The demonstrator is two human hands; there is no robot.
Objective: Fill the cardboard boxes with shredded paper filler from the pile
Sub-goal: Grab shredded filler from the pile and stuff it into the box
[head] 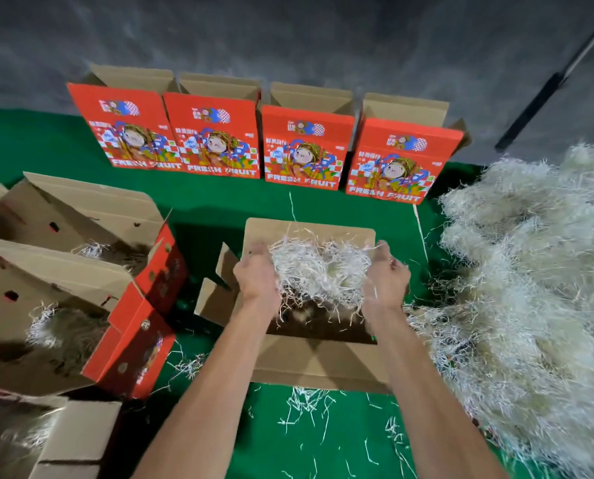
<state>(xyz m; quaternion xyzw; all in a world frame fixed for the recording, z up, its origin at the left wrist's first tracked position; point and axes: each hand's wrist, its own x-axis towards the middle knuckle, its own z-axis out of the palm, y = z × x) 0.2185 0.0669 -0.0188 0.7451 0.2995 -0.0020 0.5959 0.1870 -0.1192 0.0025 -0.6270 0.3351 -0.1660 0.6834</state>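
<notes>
An open cardboard box (309, 366) stands in front of me on the green cloth. Above its opening I hold a bundle of white shredded paper (318, 267) between both hands. My left hand (255, 276) grips the bundle's left side and my right hand (385, 274) grips its right side, fingers curled into the strands. Loose strands hang down into the box, whose inside is dark. The big pile of shredded paper (530, 288) lies just to the right of the box.
Several red "Fresh Fruit" boxes (302, 150) stand open in a row at the back. On the left lie open boxes (91, 281) holding some shredded paper. Stray strands (305, 406) litter the green cloth (219, 202) near me. A dark wall rises behind.
</notes>
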